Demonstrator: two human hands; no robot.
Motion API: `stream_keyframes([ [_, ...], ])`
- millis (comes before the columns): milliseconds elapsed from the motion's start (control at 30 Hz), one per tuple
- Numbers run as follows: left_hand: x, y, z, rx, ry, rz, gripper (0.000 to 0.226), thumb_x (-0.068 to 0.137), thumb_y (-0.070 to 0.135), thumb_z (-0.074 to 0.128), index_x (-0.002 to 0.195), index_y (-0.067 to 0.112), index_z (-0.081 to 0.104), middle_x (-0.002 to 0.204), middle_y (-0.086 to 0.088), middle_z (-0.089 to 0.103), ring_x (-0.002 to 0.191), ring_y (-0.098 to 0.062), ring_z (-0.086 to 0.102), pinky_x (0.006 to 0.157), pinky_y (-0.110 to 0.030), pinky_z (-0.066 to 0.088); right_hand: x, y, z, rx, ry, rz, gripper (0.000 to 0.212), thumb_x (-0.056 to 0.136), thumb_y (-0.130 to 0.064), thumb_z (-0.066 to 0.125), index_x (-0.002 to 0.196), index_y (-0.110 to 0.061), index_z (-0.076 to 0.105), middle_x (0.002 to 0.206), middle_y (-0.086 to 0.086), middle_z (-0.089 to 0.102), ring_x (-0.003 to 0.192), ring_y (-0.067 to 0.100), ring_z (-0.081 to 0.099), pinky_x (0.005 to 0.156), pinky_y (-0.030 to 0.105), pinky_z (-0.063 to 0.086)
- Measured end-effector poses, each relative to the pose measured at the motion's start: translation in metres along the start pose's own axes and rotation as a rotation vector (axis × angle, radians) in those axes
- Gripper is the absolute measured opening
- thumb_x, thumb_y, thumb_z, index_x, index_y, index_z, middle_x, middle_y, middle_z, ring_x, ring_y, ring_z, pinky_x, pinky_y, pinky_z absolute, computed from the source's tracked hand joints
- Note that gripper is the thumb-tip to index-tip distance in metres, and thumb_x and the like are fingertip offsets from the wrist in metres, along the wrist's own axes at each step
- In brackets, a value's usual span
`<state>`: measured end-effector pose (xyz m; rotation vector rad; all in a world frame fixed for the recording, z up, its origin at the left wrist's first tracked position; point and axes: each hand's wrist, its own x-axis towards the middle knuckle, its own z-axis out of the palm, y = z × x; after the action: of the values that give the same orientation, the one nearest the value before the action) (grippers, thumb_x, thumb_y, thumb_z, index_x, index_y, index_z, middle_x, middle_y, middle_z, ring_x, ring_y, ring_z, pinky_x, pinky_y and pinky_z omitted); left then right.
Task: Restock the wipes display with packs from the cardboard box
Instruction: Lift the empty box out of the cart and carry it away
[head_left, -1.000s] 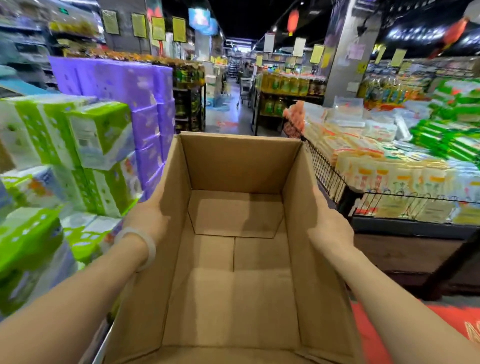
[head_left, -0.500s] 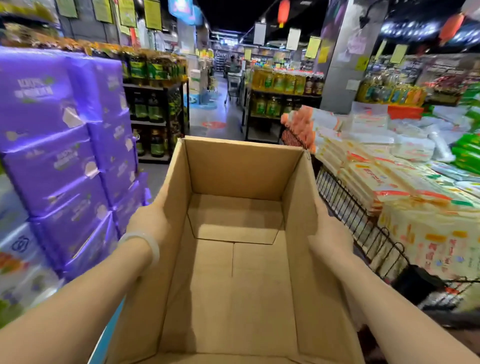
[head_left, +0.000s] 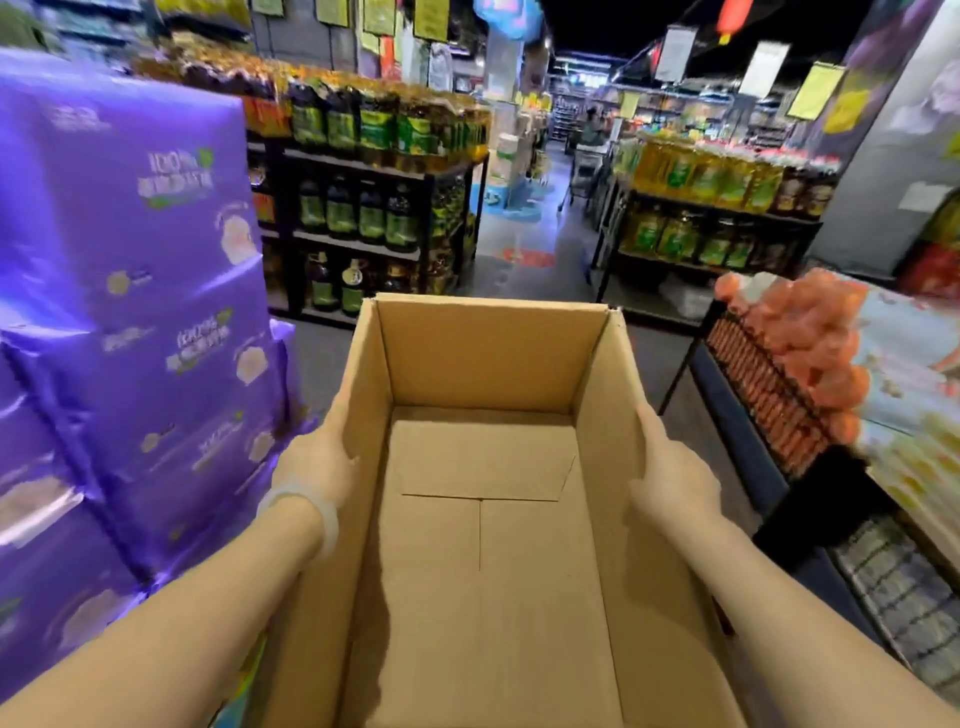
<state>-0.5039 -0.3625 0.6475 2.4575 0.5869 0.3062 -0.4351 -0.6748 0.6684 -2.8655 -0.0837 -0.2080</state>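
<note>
Cardboard box, open-topped with only its bottom flaps showing inside, held up in the aisle between purple packs and wire display; left hand and right hand flat against its outer side walls.

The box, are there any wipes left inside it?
No, the cardboard box shows only its bare bottom flaps between the left hand and right hand.
</note>
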Motion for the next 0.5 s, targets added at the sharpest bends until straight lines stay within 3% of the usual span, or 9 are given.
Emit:
stream_keyframes([
  [67, 0.057, -0.001, 0.020, -0.008, 0.015, -0.017, 0.085, 0.090, 0.009, 0.049, 0.147, 0.052, 0.001, 0.090, -0.017, 0.061, 0.080, -0.033, 0.055, 0.072, -0.036, 0.043, 0.062, -0.013, 0.022, 0.001, 0.003, -0.025, 0.085, 0.089, -0.027, 0.051, 0.147, -0.040, -0.010, 0.105, 0.008, 0.058, 0.090, 0.026, 0.059, 0.066, 0.035, 0.048],
  [167, 0.148, 0.002, 0.045, -0.024, 0.033, -0.045, 0.083, 0.089, 0.010, 0.047, 0.145, 0.054, 0.003, 0.083, -0.015, 0.059, 0.074, -0.031, 0.053, 0.070, -0.036, 0.043, 0.160, -0.034, 0.054, 0.018, 0.000, -0.040, 0.083, 0.092, -0.027, 0.048, 0.148, -0.040, -0.012, 0.107, 0.008, 0.059, 0.091, 0.026, 0.058, 0.074, 0.039, 0.051],
  [333, 0.289, 0.010, 0.059, -0.031, 0.069, -0.113, 0.084, 0.091, 0.010, 0.045, 0.144, 0.056, -0.001, 0.092, -0.018, 0.061, 0.077, -0.032, 0.056, 0.069, -0.036, 0.045, 0.312, -0.086, 0.081, 0.065, -0.050, -0.086, 0.072, 0.094, -0.035, 0.044, 0.148, -0.041, -0.005, 0.100, 0.003, 0.052, 0.082, 0.020, 0.048, 0.068, 0.032, 0.039],
  [500, 0.401, 0.003, 0.075, -0.098, 0.155, -0.222, 0.077, 0.096, 0.011, 0.042, 0.145, 0.054, 0.002, 0.099, -0.015, 0.055, 0.085, -0.031, 0.051, 0.077, -0.039, 0.041, 0.452, -0.137, 0.136, 0.045, -0.088, -0.204, 0.081, 0.093, -0.022, 0.045, 0.150, -0.038, -0.010, 0.097, 0.007, 0.056, 0.080, 0.023, 0.053, 0.063, 0.032, 0.040],
])
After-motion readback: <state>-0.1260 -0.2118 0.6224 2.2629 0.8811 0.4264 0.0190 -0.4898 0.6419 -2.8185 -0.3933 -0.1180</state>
